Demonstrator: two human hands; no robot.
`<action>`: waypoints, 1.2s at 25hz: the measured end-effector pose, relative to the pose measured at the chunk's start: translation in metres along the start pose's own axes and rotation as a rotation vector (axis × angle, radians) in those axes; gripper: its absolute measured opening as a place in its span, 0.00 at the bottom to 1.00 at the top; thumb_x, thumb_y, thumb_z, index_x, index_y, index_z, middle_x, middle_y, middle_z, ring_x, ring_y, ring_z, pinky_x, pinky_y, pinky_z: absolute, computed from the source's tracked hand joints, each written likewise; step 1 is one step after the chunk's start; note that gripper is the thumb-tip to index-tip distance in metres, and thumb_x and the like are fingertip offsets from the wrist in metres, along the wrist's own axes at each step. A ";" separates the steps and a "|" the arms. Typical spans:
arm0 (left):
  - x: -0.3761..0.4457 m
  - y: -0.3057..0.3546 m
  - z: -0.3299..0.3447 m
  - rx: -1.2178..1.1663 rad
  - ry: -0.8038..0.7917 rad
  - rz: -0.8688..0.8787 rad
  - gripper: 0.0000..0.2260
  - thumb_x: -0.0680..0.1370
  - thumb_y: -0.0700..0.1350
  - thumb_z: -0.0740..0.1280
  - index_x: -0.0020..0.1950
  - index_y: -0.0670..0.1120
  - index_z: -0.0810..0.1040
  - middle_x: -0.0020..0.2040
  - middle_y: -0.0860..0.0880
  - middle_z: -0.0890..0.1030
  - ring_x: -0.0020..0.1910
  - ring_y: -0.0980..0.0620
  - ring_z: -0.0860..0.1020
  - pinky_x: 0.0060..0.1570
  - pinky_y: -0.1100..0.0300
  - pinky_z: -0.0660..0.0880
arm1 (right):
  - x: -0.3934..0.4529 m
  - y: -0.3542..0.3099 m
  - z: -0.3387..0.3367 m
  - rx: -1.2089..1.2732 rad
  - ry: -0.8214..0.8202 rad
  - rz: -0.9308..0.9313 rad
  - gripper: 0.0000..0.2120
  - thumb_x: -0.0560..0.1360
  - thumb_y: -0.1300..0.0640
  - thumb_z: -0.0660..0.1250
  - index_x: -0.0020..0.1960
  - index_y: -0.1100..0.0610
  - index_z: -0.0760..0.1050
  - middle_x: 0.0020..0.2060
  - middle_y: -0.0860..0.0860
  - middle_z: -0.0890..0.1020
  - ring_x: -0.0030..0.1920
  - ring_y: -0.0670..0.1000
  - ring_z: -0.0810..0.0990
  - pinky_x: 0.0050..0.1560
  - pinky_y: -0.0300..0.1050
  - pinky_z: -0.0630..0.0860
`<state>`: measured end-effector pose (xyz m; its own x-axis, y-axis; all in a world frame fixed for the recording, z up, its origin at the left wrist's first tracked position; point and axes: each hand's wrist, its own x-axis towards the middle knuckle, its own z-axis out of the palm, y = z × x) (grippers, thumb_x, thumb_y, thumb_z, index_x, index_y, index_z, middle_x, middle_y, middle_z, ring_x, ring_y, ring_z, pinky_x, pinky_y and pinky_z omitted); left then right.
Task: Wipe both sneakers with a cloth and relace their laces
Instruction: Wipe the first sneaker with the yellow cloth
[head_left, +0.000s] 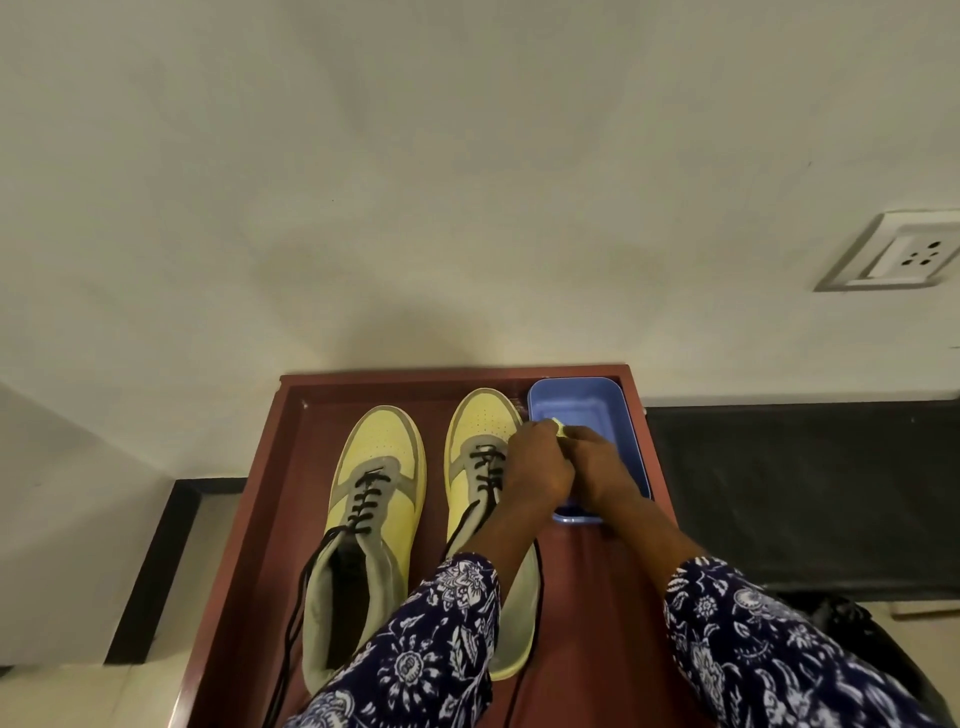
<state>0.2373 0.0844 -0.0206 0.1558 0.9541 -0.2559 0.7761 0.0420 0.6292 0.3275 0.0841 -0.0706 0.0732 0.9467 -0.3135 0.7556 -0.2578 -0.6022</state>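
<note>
Two yellow and grey sneakers with black laces stand side by side, toes away from me, on a reddish-brown tray-like tabletop (597, 597). The left sneaker (371, 499) is fully in view, its loose lace ends trailing toward me. My left forearm crosses the right sneaker (480, 441). Both hands meet over a blue plastic tub (576, 400) at the right. My left hand (537, 467) and my right hand (597, 462) both grip a small yellow-green cloth (560, 428), of which only a corner shows between the fingers.
A raised rim (452, 373) borders the tabletop at the far side against a pale wall. A white wall socket (904, 254) is at the right. Black skirting (800, 493) and floor lie beyond the table's right and left edges.
</note>
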 end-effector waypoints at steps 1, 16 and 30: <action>0.000 0.001 -0.001 -0.008 -0.001 -0.010 0.14 0.76 0.32 0.60 0.61 0.38 0.73 0.60 0.41 0.76 0.60 0.45 0.74 0.57 0.58 0.71 | -0.001 -0.003 0.000 -0.068 -0.015 0.010 0.14 0.76 0.58 0.64 0.61 0.60 0.74 0.56 0.58 0.79 0.56 0.56 0.77 0.59 0.47 0.73; -0.028 -0.011 -0.040 -0.722 0.022 -0.174 0.13 0.76 0.31 0.58 0.52 0.48 0.75 0.50 0.44 0.78 0.48 0.45 0.76 0.44 0.55 0.72 | -0.042 -0.056 -0.046 0.263 0.105 0.018 0.09 0.75 0.62 0.65 0.53 0.61 0.80 0.48 0.57 0.82 0.47 0.55 0.80 0.50 0.47 0.78; -0.119 -0.089 -0.105 -1.078 0.053 -0.338 0.08 0.75 0.30 0.63 0.40 0.41 0.74 0.35 0.45 0.76 0.30 0.53 0.75 0.29 0.64 0.76 | -0.135 -0.136 0.039 0.590 0.011 0.065 0.10 0.70 0.60 0.68 0.50 0.54 0.81 0.44 0.50 0.83 0.45 0.51 0.81 0.53 0.53 0.78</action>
<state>0.0855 -0.0021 0.0310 -0.0080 0.8555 -0.5177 -0.1620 0.5098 0.8449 0.1899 -0.0161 0.0249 0.1168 0.9265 -0.3578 0.2602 -0.3762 -0.8892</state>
